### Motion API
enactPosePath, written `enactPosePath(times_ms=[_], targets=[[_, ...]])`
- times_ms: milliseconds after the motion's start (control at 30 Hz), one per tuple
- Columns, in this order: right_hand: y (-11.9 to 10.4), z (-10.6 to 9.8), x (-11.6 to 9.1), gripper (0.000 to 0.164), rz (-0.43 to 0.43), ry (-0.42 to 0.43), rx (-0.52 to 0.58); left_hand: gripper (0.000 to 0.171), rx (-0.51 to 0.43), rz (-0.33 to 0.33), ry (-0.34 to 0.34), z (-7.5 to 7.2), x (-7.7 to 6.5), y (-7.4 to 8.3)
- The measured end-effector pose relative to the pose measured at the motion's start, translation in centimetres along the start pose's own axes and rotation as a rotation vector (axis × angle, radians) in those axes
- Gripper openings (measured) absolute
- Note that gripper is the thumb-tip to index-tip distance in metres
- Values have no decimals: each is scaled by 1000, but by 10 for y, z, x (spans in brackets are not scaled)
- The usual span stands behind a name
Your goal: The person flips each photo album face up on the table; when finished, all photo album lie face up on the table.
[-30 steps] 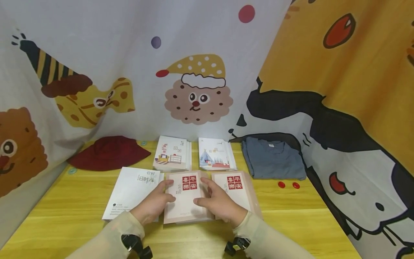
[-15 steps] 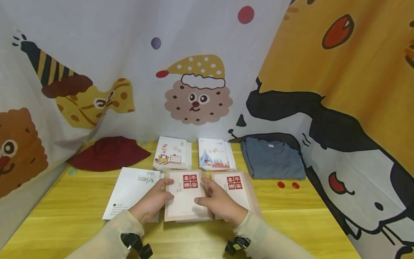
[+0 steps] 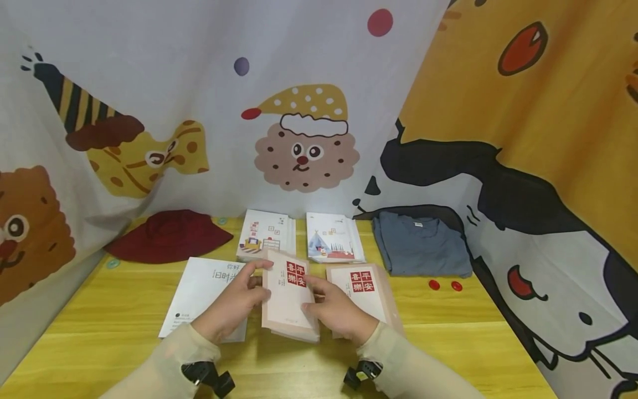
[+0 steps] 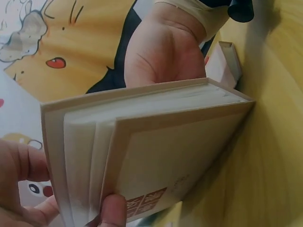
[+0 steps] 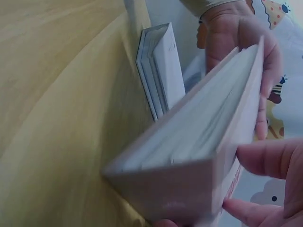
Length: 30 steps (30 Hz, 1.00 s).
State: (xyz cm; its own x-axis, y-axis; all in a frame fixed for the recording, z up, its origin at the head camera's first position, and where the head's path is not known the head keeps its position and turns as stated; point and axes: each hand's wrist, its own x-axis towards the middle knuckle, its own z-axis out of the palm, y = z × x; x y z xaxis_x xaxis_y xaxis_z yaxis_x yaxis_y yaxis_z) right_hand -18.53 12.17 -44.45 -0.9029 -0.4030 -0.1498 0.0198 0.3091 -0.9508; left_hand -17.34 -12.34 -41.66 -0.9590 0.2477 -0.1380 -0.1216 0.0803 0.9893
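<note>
Between the two hands a pale pink book (image 3: 285, 305) with red square characters stands tilted on the table, its cover turned partly to the right. My left hand (image 3: 230, 305) grips its page-edge side, thumb on the front cover, fingers behind. At the spine side my right hand (image 3: 343, 311) holds the book with its thumb on the cover. The left wrist view shows the page block (image 4: 85, 161) slightly parted inside the covers. In the right wrist view the spine (image 5: 165, 191) faces the camera, its lower corner at the table. A matching pink book (image 3: 366, 302) lies beside the right hand.
A white book (image 3: 184, 299) lies left of the left hand. Two stacks of illustrated booklets (image 3: 264, 235) (image 3: 333, 238) stand behind. A dark red hat (image 3: 169, 235) is back left, a folded grey-blue shirt (image 3: 421, 246) back right, near red discs (image 3: 434, 285). A printed curtain (image 3: 199, 83) closes the back.
The held book was lying nearly flat and facing up. Both hands have now lifted and tilted it, turning its cover so it looks narrower, and its left edge has moved right.
</note>
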Motion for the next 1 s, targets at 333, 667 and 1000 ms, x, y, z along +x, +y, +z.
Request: enactPosePath(times_ms=[333, 667, 1000], targets=[[-4, -9, 8, 50, -99, 43, -183, 66, 17, 68, -50, 2, -2, 8], [-28, -15, -9, 66, -133, -28, -44, 73, 0, 177, -202, 4, -2, 0], [-42, -28, -24, 83, -94, -112, 151, 60, 30, 165, -364, 6, 4, -13]])
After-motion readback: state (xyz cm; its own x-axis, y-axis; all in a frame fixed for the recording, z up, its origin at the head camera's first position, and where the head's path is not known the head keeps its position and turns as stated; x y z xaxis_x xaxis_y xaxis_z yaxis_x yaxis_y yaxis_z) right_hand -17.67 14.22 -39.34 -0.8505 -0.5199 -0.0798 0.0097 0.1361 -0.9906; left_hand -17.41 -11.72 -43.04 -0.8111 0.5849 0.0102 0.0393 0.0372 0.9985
